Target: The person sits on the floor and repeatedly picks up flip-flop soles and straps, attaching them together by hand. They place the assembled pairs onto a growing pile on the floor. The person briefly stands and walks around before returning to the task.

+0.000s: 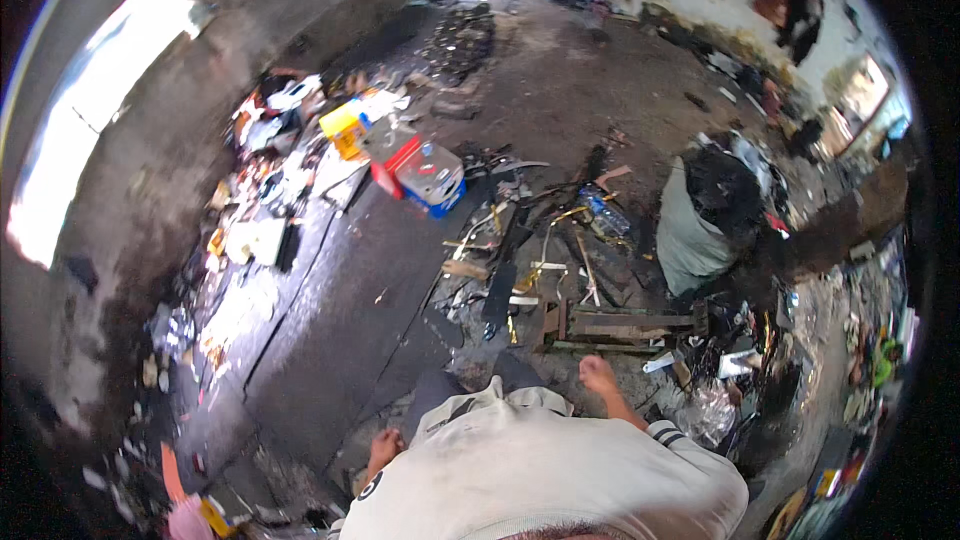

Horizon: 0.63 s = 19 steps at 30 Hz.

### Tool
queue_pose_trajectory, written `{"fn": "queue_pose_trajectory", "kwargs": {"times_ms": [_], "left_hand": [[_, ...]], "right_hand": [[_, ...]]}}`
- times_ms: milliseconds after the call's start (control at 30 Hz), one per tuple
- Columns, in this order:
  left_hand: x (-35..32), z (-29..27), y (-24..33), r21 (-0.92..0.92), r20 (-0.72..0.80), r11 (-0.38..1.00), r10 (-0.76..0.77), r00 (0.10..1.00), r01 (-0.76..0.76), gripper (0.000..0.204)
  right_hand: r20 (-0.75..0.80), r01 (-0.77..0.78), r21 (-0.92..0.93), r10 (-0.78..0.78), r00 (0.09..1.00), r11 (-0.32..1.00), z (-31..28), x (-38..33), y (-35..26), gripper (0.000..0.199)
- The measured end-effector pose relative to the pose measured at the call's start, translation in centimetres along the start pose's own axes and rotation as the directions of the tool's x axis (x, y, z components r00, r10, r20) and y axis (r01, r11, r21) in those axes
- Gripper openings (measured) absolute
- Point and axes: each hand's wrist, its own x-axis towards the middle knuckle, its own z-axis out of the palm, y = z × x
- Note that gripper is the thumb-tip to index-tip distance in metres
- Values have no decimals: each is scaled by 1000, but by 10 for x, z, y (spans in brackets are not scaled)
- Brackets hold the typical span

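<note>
My left hand [383, 448] hangs low beside my body, its fingers curled and nothing visible in them. In front of my right hip, my right hand [598, 374] is closed like a loose fist, with no object showing in it. Closest to that hand is a low, dirty rectangular frame [630, 322] on the floor, which it does not appear to touch. Just beyond lies a heap of scrap strips [510, 260] with a clear bluish plastic bottle [606, 214] on it. A transparent container with red and blue parts [430, 176] sits farther left.
A big pale sack [690, 232] with dark contents stands right of the scrap. Behind the container is a yellow jug-like item [345, 128]. Mixed litter [262, 240] lines the left wall, and crumpled clear plastic [712, 410] lies to my right.
</note>
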Motion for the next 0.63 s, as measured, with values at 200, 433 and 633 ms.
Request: {"fn": "queue_pose_trajectory", "kwargs": {"times_ms": [200, 433, 633], "left_hand": [[128, -26, 30, 533, 178, 845, -54, 983, -50, 17], [379, -53, 273, 566, 474, 772, -16, 880, -290, 17], [548, 42, 488, 42, 436, 964, 217, 873, -261, 25]], "right_hand": [[-248, 118, 275, -48, 968, 954, 10, 27, -124, 37], [-616, 203, 725, 488, 618, 658, 81, -74, -59, 38], [-536, -223, 771, 797, 280, 596, 374, -207, 89, 42]]}}
